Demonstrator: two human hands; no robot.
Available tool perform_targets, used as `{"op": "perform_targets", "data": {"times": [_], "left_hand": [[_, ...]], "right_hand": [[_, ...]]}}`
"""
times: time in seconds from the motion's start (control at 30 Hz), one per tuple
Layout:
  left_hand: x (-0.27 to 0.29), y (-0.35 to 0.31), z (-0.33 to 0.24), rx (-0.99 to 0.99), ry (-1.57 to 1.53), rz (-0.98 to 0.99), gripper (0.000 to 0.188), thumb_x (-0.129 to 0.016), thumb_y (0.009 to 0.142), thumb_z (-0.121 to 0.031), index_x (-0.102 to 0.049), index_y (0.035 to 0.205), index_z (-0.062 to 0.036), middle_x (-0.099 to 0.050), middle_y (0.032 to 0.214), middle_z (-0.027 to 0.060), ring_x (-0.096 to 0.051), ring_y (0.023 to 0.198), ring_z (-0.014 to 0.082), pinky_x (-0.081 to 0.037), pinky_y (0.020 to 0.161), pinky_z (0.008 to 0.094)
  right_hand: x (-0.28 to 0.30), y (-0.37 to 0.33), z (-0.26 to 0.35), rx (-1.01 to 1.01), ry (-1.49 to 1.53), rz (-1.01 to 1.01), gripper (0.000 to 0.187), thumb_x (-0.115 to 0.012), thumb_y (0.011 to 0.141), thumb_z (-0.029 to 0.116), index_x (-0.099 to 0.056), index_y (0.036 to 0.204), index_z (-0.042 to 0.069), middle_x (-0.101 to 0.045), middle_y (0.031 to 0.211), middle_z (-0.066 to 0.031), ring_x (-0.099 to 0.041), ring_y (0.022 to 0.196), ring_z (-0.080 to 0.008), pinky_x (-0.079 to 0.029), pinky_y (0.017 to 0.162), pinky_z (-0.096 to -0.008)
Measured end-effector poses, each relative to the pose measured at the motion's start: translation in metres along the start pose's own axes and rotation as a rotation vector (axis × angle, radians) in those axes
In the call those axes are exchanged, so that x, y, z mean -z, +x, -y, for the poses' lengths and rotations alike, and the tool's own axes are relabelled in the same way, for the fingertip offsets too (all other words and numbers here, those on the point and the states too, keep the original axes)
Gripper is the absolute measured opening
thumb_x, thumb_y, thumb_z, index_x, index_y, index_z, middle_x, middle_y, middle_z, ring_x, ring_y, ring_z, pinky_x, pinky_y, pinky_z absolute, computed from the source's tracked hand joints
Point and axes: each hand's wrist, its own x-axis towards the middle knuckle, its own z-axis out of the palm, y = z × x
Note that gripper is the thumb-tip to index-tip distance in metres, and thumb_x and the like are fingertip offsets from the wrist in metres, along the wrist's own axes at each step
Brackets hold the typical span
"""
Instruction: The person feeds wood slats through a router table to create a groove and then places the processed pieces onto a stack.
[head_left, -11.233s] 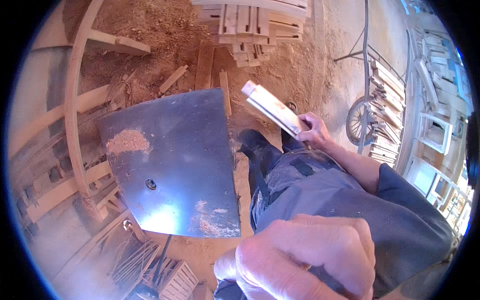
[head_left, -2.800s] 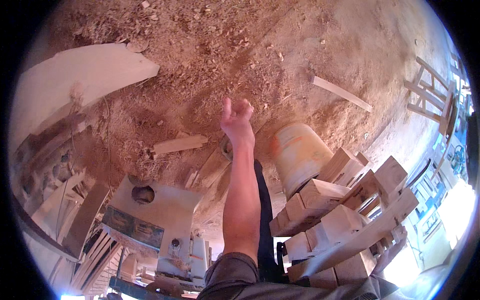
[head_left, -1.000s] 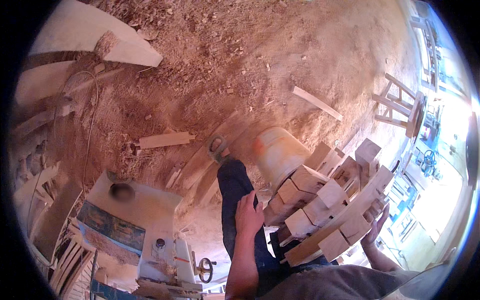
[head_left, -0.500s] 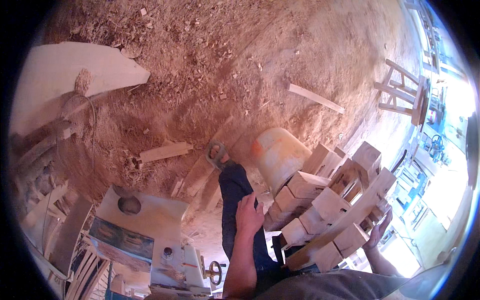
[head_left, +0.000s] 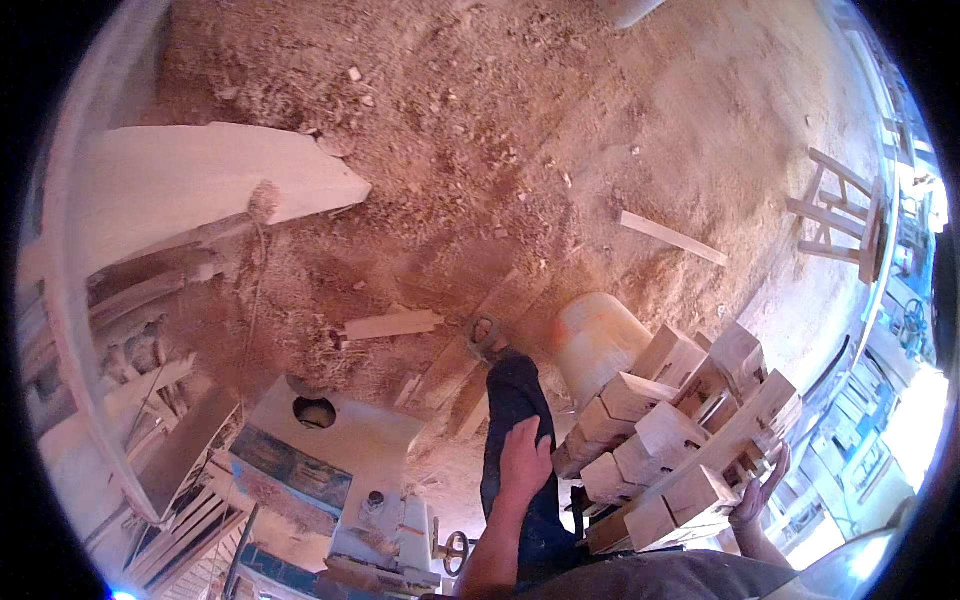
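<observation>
My left hand (head_left: 525,460) hangs over my dark trouser leg (head_left: 515,400), fingers loosely apart and nothing visible in them. To the right, a stack of pale wooden blocks (head_left: 660,440) with cut slots and notches rises close to my body. A long timber piece (head_left: 700,455) slants along its near side. Against the right side of this stack is my right hand (head_left: 760,490), its fingers stretched out along the wood. Whether its palm presses on the blocks cannot be made out. My sandalled foot (head_left: 488,340) stands on the dusty floor ahead.
A woodworking machine (head_left: 380,430) with a handwheel (head_left: 455,553) stands at my left. Beyond the blocks sits a pale bucket-like container (head_left: 600,345). Wood offcuts (head_left: 390,324), a loose strip (head_left: 672,237) and a broad pale board (head_left: 220,180) lie about. A wooden stool (head_left: 845,215) is far right.
The view has swung left, so the surroundings appear farther right and lower. My left hand stays over the leg and my right hand beside the blocks.
</observation>
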Motion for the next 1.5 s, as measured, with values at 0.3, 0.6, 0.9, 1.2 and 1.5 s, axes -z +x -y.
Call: {"op": "perform_targets", "data": {"times": [0.3,0.6,0.9,1.2,1.5], "left_hand": [[0.032,-0.094,0.015,-0.213,0.298,-0.123,0.038,-0.067,0.087,-0.017,-0.066,0.121,-0.0009,-0.064,0.126,0.0197,-0.054,0.127,0.039,-0.04,0.111,0.0495],[0.018,-0.074,0.019,-0.049,0.292,-0.127,0.036,-0.066,0.083,-0.02,-0.069,0.113,-0.0009,-0.066,0.12,0.0179,-0.056,0.119,0.0378,-0.046,0.103,0.0499],[0.014,-0.073,0.019,0.031,0.369,-0.043,0.038,-0.062,0.084,-0.024,-0.07,0.114,-0.0022,-0.065,0.124,0.0134,-0.055,0.121,0.0371,-0.048,0.101,0.0499],[0.018,-0.071,0.005,0.1,0.435,0.031,0.034,-0.06,0.085,-0.024,-0.072,0.106,0.0004,-0.064,0.12,0.0152,-0.054,0.121,0.0375,-0.049,0.1,0.0496],[0.003,-0.069,0.019,0.018,0.393,-0.025,0.034,-0.057,0.086,-0.025,-0.071,0.107,-0.0012,-0.063,0.119,0.0174,-0.057,0.116,0.04,-0.051,0.095,0.0526]], "right_hand": [[0.0,0.004,0.01,0.02,0.011,-0.029,0.078,-0.037,0.102,0.048,-0.028,0.156,-0.007,-0.032,0.161,-0.0241,-0.025,0.151,-0.039,-0.016,0.123,-0.0503],[-0.001,0.016,0.014,0.089,0.005,-0.092,0.073,-0.042,0.099,0.04,-0.035,0.153,-0.008,-0.038,0.155,-0.0275,-0.033,0.145,-0.0458,-0.023,0.12,-0.0547],[-0.004,0.003,0.005,0.049,-0.008,-0.108,0.073,-0.038,0.102,0.045,-0.035,0.153,-0.006,-0.036,0.157,-0.0278,-0.031,0.147,-0.0431,-0.023,0.121,-0.0521],[-0.006,0.004,0.003,0.04,0.023,-0.116,0.072,-0.039,0.102,0.043,-0.035,0.154,-0.005,-0.036,0.156,-0.0278,-0.032,0.147,-0.0423,-0.023,0.122,-0.0509],[-0.005,0.003,0.0,0.051,0.018,-0.135,0.07,-0.04,0.102,0.043,-0.038,0.153,-0.005,-0.038,0.154,-0.0289,-0.033,0.146,-0.044,-0.022,0.122,-0.0527]]}}
